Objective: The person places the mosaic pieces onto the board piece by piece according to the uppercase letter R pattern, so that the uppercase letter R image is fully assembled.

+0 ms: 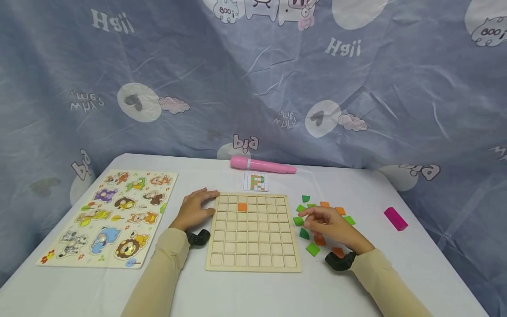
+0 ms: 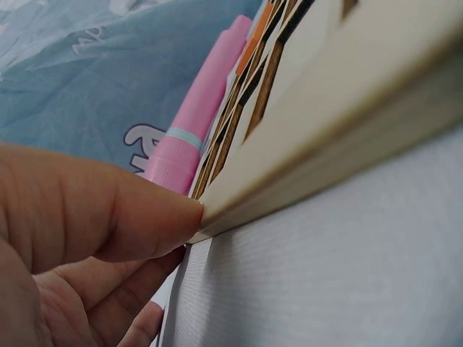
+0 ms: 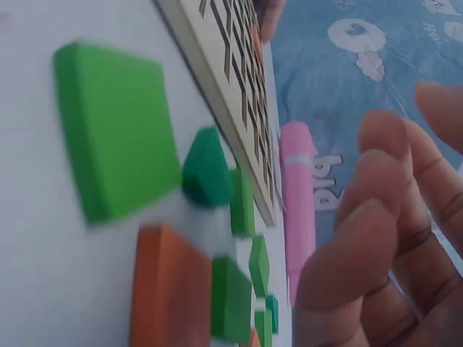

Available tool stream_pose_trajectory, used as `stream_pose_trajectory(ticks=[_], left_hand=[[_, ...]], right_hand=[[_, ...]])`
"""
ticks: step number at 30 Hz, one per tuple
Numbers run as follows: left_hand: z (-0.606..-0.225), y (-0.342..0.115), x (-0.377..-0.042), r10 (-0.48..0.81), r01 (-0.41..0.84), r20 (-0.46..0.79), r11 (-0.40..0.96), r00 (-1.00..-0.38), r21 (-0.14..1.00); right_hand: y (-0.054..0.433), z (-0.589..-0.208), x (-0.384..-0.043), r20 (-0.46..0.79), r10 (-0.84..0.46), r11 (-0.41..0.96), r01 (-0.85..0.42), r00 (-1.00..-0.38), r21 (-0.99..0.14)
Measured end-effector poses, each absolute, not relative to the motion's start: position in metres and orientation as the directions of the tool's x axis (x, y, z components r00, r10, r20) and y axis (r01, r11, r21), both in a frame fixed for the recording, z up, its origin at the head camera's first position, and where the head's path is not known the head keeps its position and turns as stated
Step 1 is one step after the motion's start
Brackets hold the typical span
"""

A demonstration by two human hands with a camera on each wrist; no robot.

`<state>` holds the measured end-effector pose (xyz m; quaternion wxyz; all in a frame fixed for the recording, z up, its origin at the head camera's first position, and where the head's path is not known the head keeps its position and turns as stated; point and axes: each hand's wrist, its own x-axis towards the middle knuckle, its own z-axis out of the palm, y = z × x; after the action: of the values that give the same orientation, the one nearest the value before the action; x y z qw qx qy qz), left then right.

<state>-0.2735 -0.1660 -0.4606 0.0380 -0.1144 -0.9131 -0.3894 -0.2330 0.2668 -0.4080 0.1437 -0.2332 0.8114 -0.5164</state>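
A wooden grid board (image 1: 253, 226) lies on the table with one orange square tile (image 1: 242, 207) in its upper rows. My left hand (image 1: 194, 209) rests at the board's upper left corner. In the left wrist view, its thumb (image 2: 145, 217) touches the board's edge (image 2: 304, 144). My right hand (image 1: 325, 222) hovers over loose tiles right of the board, fingers loosely bent with nothing visible between them. Around it lie orange squares, green squares such as the green tile (image 3: 116, 134), and darker green rounded pieces like the dark green piece (image 3: 208, 170).
Behind the board lie a small pattern card (image 1: 256, 181) and a pink marker-shaped stick (image 1: 263, 166). An animal puzzle board (image 1: 111, 220) covers the table's left side. Toward the right edge sits a magenta block (image 1: 395, 219). A patterned cloth (image 1: 222, 88) hangs behind the table.
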Motion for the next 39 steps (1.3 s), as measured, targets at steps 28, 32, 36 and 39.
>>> stream_pose_trajectory(ticks=[28, 32, 36, 39], left_hand=[[-0.457, -0.166, -0.272, 0.198, 0.266, 0.178, 0.669, -0.964, 0.694], [-0.457, -0.166, -0.272, 0.192, 0.258, 0.174, 0.67, -0.966, 0.696], [-0.458, -0.165, -0.273, 0.184, 0.246, 0.164, 0.674, -0.969, 0.697], [-0.459, -0.165, -0.274, 0.187, 0.249, 0.166, 0.679, -0.968, 0.69]], right_hand=[[0.307, -0.423, -0.228, -0.025, -0.715, 0.338, -0.314, -0.698, -0.887], [0.306, -0.423, -0.228, -0.046, -0.715, 0.363, -0.314, -0.697, -0.877], [0.304, -0.422, -0.227, -0.054, -0.708, 0.391, -0.328, -0.704, -0.86], [0.304, -0.422, -0.226, -0.048, -0.708, 0.398, -0.341, -0.705, -0.851]])
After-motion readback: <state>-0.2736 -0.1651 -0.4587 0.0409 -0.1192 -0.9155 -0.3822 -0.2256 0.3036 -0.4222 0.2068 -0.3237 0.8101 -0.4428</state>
